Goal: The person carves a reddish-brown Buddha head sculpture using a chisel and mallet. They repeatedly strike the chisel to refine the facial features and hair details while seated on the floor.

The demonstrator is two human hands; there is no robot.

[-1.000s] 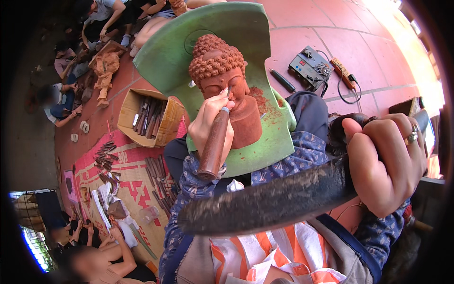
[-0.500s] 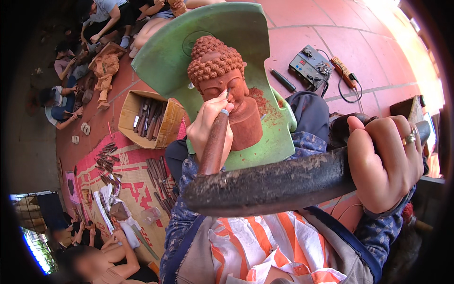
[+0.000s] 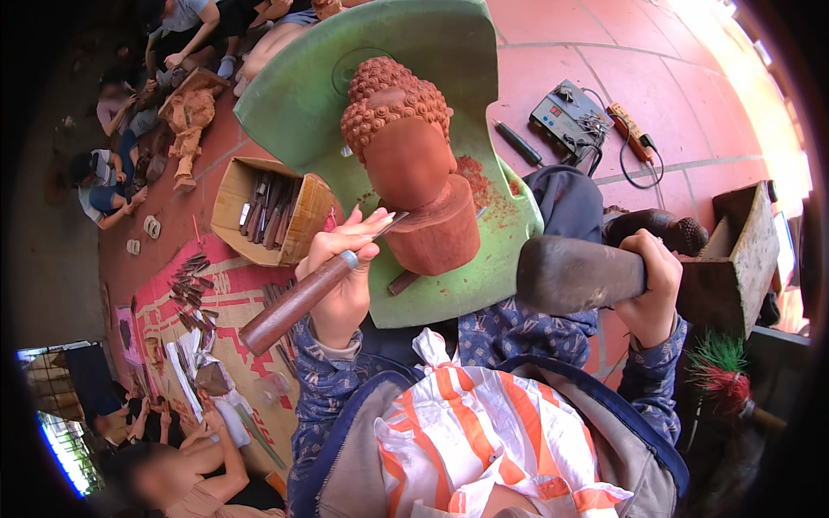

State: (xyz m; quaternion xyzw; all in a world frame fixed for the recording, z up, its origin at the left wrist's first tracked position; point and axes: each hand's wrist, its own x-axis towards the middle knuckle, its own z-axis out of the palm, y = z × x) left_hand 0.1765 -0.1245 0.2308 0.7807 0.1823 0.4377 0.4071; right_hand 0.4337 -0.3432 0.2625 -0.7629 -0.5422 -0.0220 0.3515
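In my left hand (image 3: 338, 289) is a wood chisel (image 3: 298, 302), its brown wooden handle slanting down to the left. The chisel's metal tip is lifted beside the neck of a reddish wooden carved head (image 3: 399, 108) with curled hair and a round base. My right hand (image 3: 654, 283) is closed around the narrow end of a dark wooden mallet (image 3: 577, 274), held above my lap, apart from both chisel and carving. The carving sits on a green plastic chair-like support (image 3: 285, 108) sprinkled with red shavings. Another short wooden handle (image 3: 402, 282) lies by the base.
To the left, a cardboard box (image 3: 304, 224) holds several chisels, and more lie on a mat (image 3: 237, 315). A control box (image 3: 566, 116) and power strip (image 3: 635, 134) with cords rest on the tiles. At right stands a wooden box (image 3: 734, 281). Other people work at left.
My left hand has drawn the chisel back from the carving's face, down and to the left. My right hand has brought the mallet down and away from the chisel's handle.
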